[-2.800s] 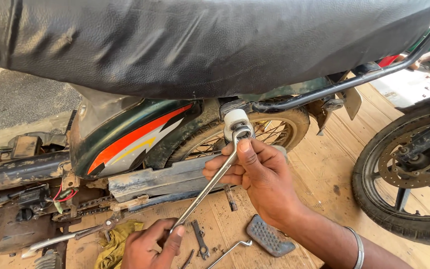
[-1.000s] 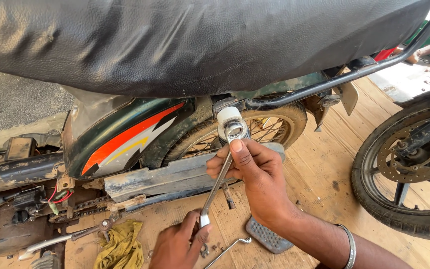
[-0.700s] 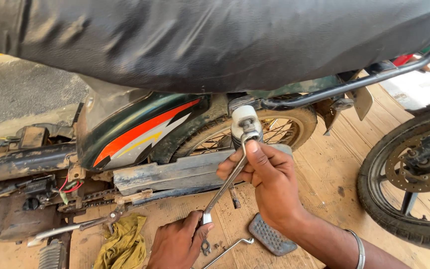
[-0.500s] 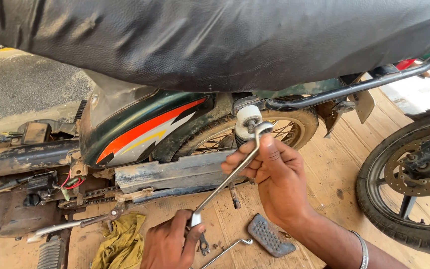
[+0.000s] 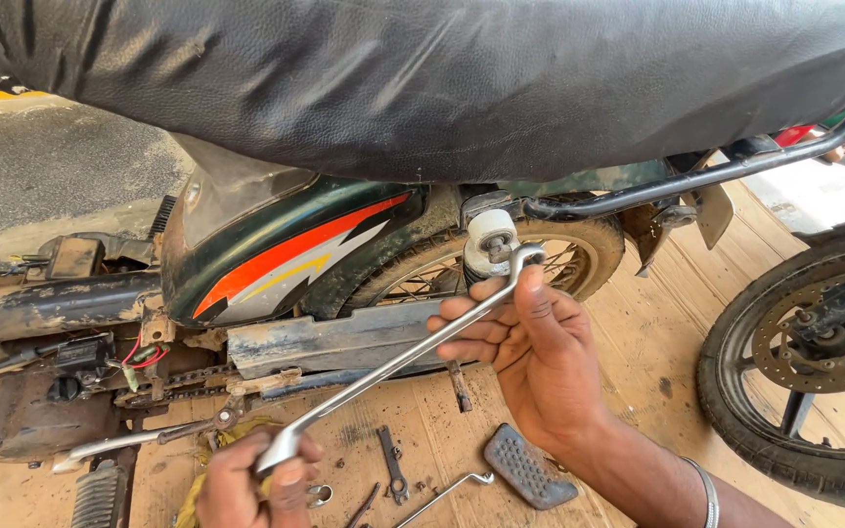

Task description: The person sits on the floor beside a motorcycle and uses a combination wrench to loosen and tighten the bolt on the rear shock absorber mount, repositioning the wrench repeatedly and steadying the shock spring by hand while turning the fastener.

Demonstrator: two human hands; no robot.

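I'm scanning the whole view and I see no package, no sign and no screen. The one thing close to a label is the decal (image 5: pixel 295 256) on the dark green side panel (image 5: pixel 209 266) just below the seat: a swept graphic, a broad orange-red stripe tapering up to the right, a thin yellow stripe under it and a white streak along its upper right edge. I can make out no lettering on it from here.

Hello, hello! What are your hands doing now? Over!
Left hand grips the ring spanner low end. Right hand steadies its head on the shock absorber mount. Nothing blocking.
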